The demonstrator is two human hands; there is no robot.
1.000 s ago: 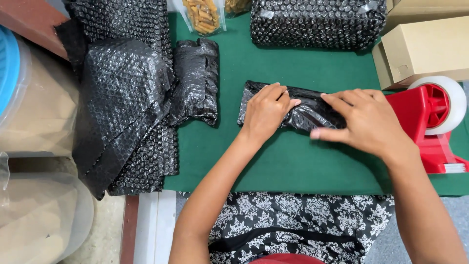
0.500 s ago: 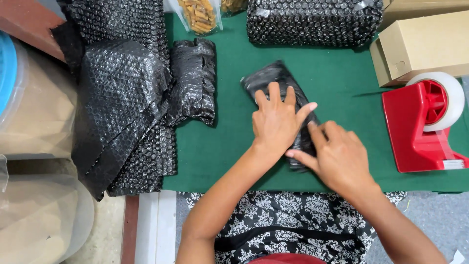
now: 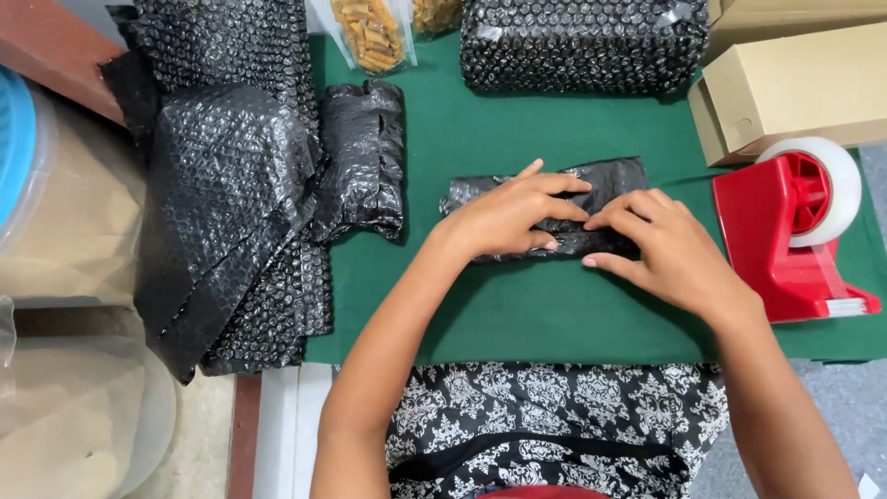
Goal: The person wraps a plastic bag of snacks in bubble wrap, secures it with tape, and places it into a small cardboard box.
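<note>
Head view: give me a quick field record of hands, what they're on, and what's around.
left hand: flat on black bubble-wrap bundle
right hand: fingertips on the bundle's near edge
surface: green mat
right of the hands: red tape dispenser, cardboard box
left: pile of black bubble wrap
far edge: large wrapped parcel, clear bag of snacks

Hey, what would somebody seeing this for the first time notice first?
Probably the two hands, left hand and right hand, pressing on a small black bubble-wrap bundle in the middle of the green mat. Next comes the bright red tape dispenser at the right edge, then the heap of black bubble wrap spilling over the left side.
</note>
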